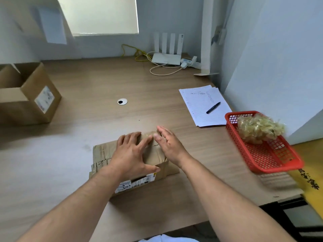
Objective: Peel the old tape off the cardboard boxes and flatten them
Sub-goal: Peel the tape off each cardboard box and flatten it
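Left hand (130, 154) presses flat on the taped cardboard box (103, 151) on the worktop (157, 95), grip spread wide, clasping nothing. Right hand (168, 145) sits at its right edge, fingers straight, grip empty.

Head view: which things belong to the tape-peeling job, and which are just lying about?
Job: taped box under left hand and right hand, open box, red basket, tape wad.
Lying about: papers, pen, router.

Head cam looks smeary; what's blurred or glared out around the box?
Head view: the red basket and tape wad are motion-smeared; the box is fairly sharp; pale glare washes the desk at left; walls bow from the wide lens.
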A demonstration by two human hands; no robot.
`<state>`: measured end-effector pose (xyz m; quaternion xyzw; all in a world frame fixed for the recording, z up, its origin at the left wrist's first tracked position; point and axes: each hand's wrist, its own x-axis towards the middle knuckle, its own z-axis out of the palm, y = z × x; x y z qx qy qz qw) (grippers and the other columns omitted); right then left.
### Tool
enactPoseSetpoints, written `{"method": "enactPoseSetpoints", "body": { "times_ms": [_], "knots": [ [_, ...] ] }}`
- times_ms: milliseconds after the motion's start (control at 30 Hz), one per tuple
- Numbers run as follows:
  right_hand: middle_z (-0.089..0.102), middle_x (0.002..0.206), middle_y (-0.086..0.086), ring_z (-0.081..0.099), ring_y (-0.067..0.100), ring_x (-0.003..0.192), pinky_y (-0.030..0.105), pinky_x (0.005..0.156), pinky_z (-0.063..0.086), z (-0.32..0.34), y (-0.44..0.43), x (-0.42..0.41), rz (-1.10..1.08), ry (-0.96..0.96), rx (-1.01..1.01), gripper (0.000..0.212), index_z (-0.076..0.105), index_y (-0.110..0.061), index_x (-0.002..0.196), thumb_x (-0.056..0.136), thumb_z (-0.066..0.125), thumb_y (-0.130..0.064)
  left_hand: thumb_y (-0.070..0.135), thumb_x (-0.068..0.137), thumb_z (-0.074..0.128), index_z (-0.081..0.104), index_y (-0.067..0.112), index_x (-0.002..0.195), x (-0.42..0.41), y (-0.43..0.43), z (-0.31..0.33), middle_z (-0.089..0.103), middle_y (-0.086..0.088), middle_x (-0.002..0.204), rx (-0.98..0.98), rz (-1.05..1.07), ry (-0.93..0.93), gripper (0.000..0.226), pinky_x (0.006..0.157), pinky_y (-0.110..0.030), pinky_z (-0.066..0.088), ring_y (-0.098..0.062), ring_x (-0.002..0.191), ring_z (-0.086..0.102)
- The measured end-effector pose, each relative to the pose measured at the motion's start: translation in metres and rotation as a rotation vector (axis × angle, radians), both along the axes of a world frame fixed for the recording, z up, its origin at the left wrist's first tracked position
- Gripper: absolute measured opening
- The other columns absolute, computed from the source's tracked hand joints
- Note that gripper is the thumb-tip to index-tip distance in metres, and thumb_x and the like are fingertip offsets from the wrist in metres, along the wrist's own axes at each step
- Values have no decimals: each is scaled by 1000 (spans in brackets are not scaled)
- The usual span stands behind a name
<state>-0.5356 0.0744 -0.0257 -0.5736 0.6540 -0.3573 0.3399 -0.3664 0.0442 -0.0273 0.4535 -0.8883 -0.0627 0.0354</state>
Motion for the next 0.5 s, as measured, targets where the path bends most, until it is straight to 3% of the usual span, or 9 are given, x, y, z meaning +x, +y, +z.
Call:
{"method": "enactPoseSetpoints", "body": {
  "times_ms": [133,200,367,500],
  "knots": [
    [32,153,0,28,17,139,24,111,20,-17,-1,32,65,147,3,58,28,-21,148,97,49,-37,99,56,6,11,44,149,55,-3,5,9,-1,159,68,9,-20,109,118,-41,-7,-16,145,2],
    [32,153,0,29,17,139,25,110,21,-20,-2,39,48,173,6,59,27,-23,149,96,48,-39,97,56,1,15,43,149,91,-3,5,5,1,160,94,53,-5,109,116,-37,-10,-15,145,0],
    [34,152,-2,29,14,139,27,113,24,-20,-1,43,24,164,19,63,27,-25,149,93,55,-39,92,63,37,26,34,149,150,13,-1,8,-2,160,190,310,247,104,117,-37,7,-20,145,7],
    [33,151,-6,31,6,136,18,108,23,-19,5,45,19,26,51,67,28,-28,148,90,62,-32,57,74,66,11,30,153,147,35,-15,17,9,157,424,502,705,100,116,-30,19,-11,144,18]
  ]
}}
